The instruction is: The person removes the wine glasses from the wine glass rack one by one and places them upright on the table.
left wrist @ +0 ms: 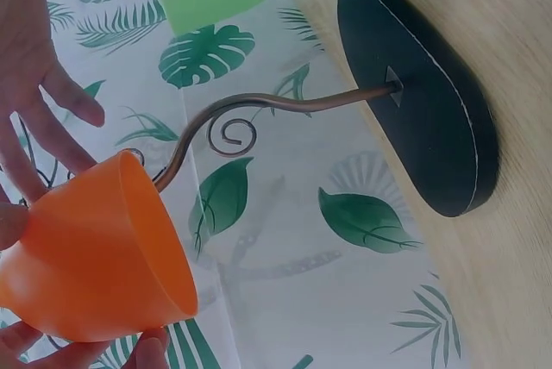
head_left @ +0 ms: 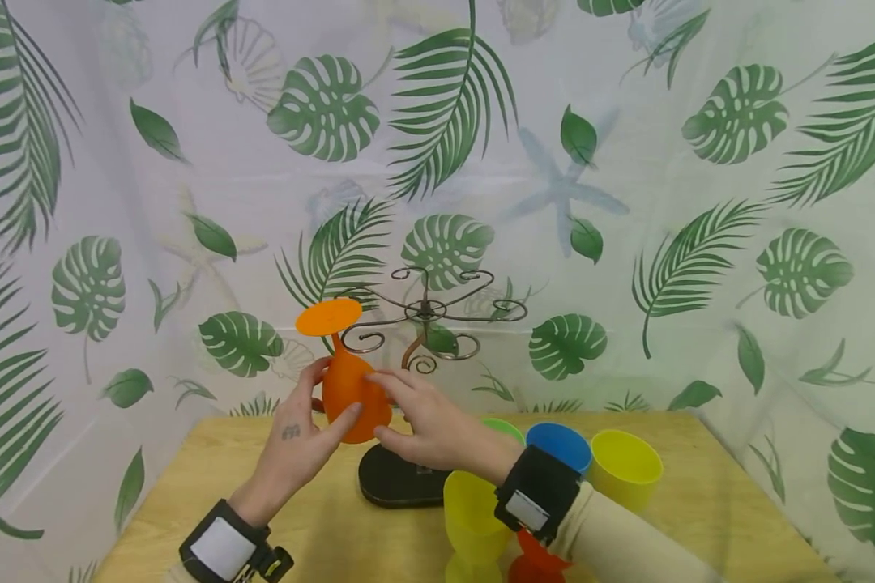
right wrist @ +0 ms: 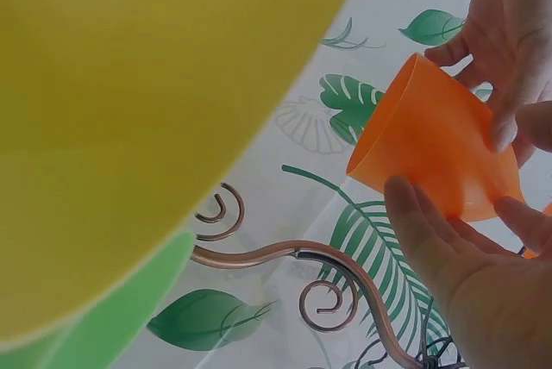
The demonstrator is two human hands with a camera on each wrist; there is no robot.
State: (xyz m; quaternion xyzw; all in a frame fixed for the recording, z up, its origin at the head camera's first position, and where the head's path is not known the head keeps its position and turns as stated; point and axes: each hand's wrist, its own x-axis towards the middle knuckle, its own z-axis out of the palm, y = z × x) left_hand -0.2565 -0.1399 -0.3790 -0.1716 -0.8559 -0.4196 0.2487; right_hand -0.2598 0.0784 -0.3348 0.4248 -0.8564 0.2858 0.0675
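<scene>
An orange plastic goblet (head_left: 350, 397) is held upside down in both hands, its round foot on top and its rim facing down. My left hand (head_left: 299, 429) grips the bowl from the left, thumb across its near side. On the right side of the bowl, my right hand (head_left: 433, 421) holds it with thumb and fingers. The left wrist view shows the bowl (left wrist: 99, 257) with fingers on both sides. In the right wrist view the open rim of the bowl (right wrist: 440, 145) points left. Just behind the goblet stands a curled metal rack (head_left: 426, 308).
The rack's black oval base (head_left: 401, 478) stands on the wooden table (head_left: 299, 526). To the right are a blue cup (head_left: 560, 444), a yellow cup (head_left: 627, 461), a green one (head_left: 506, 427) and a nearer yellow goblet (head_left: 474, 518). A red goblet (head_left: 535, 559) is partly hidden by the right forearm.
</scene>
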